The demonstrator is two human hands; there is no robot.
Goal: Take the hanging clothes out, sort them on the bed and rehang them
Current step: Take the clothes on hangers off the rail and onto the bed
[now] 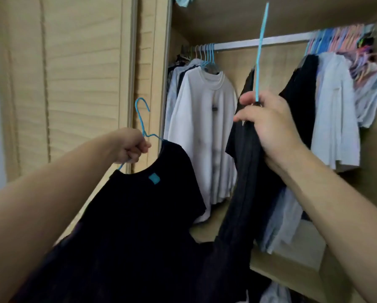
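My left hand [131, 148] grips a blue wire hanger [142, 119] that carries a black T-shirt [139, 215] with a blue neck label, held in front of the open wardrobe. My right hand [270, 130] grips a second blue hanger [261, 47], seen edge-on and pointing up across the rail, with a dark grey garment [244, 176] hanging from it. On the silver rail [259, 42] a white T-shirt [205, 127] hangs at the left with other pale shirts behind it. Black and white garments [327, 110] hang at the right.
A slatted sliding door [74, 84] stands at the left of the opening. Several empty pink and blue hangers [345, 38] bunch at the rail's right end. Pale folded clothes [277, 226] lie low in the wardrobe. The middle stretch of rail between the two groups is bare.
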